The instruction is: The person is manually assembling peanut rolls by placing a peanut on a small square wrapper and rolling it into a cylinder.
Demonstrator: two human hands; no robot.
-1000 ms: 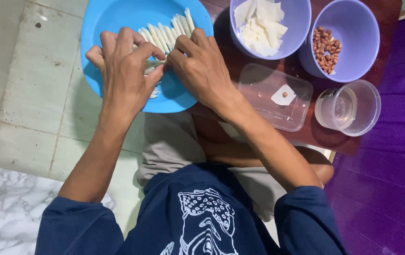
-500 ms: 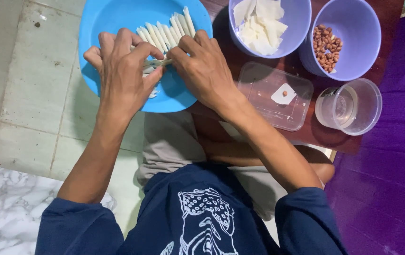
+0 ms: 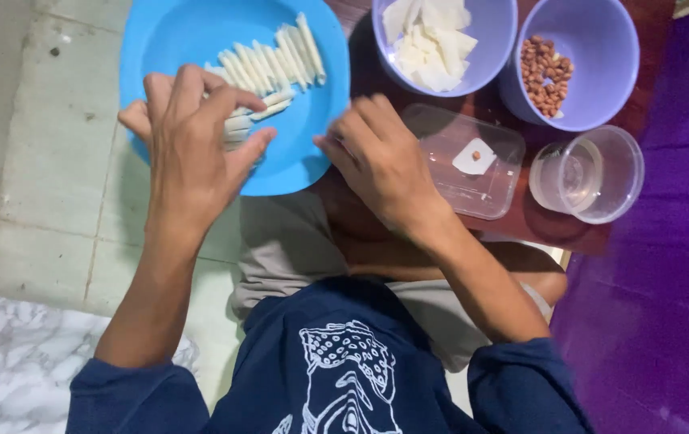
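The right hand (image 3: 383,165) has drawn back off the blue plate (image 3: 176,36), loosely open, empty. The left hand (image 3: 192,149) stays over the rolls (image 3: 268,64) on the plate, fingers curled; its grip is hidden. A clear tray (image 3: 441,133) lies just beside on the table (image 3: 489,104).

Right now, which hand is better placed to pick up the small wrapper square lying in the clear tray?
Probably the right hand: it hangs beside the clear tray holding the wrapper square. The left hand is over the blue plate.
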